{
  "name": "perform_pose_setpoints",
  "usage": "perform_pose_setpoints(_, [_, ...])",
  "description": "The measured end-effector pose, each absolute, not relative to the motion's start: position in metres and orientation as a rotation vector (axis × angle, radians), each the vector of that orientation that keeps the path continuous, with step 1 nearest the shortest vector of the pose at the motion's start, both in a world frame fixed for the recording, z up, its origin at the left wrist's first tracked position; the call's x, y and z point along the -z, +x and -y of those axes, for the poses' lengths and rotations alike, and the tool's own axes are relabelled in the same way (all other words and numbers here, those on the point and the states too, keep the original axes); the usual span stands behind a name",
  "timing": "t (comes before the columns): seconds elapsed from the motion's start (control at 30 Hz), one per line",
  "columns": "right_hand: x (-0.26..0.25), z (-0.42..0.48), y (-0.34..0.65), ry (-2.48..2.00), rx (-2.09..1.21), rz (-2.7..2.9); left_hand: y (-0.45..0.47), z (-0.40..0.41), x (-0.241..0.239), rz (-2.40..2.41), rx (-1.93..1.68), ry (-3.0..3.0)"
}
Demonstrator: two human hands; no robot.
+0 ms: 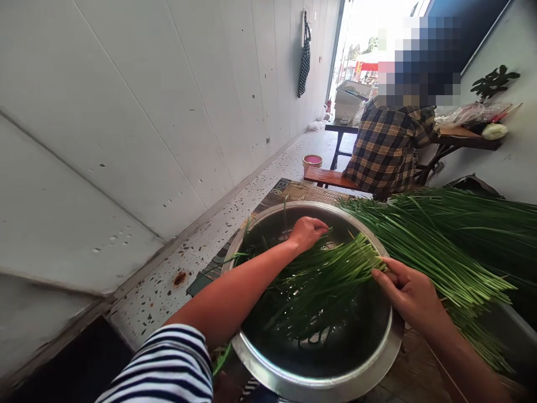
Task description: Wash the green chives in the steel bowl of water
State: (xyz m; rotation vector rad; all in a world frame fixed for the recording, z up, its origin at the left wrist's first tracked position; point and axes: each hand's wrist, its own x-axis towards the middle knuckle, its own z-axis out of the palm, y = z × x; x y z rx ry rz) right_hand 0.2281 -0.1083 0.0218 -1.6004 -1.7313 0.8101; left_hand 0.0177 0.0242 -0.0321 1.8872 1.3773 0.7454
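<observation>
A bunch of long green chives lies in a wide steel basin, its leafy ends trailing down inside. My right hand grips this bunch by the pale cut ends at the basin's right rim. Over the basin's far side, my left hand is closed in a pinch, with a bit of green chive showing at the fingertips. Loose leaves cling to the basin's left wall, and wet glints show at the bottom.
A large heap of chives lies right of the basin. Beyond, a person in a plaid shirt sits on a red bench at a table. A pink bucket stands on the floor; a white wall runs along the left.
</observation>
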Motion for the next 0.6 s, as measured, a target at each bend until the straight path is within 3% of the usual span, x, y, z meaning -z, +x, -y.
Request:
perform_pose_setpoints(0.23, [-0.018,0.109,0.230,-1.597,-0.842,1.716,0.016,-0.024,0.041,-1.530,-0.570,1.977])
perform_pose_setpoints(0.6, [-0.025,0.109,0.225,-1.548,-1.030,1.637,0.035,0.003,-0.006,-1.177,-0.870,1.389])
